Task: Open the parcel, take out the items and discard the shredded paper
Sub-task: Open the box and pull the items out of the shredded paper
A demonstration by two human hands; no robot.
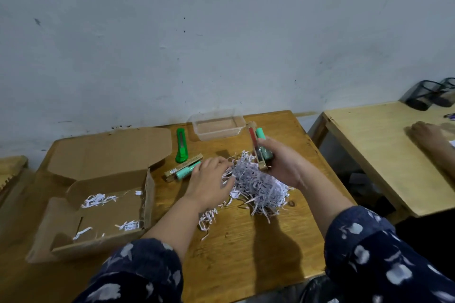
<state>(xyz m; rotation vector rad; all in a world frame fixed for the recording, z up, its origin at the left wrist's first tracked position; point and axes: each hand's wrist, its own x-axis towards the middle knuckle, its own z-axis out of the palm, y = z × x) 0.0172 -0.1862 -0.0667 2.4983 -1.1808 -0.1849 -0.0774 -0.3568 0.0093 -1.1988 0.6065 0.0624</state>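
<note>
- Sorting step: the parcel (pixel 108 206) lies open on the surface (pixel 246 241), nearly emptied.
- Right hand (pixel 283 162) grips a packaged item (pixel 258 147); left hand (pixel 209 182) rests, fingers relaxed, on the shredded paper (pixel 258 187).
- Next, likely: set the item beside the other packaged item (pixel 183 170), then gather the paper.

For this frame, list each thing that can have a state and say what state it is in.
Cardboard box: open, flaps spread, a few paper shreds inside.
Shredded paper: heaped on the table, out of the box.
Clear tub: uncovered, looks empty.
Green knife: lying flat; blade not visible.
Packaged item: lying on the table.
Second packaged item: lifted.
Right hand: grips the second packaged item.
Left hand: fingers on the shredded paper.
</note>
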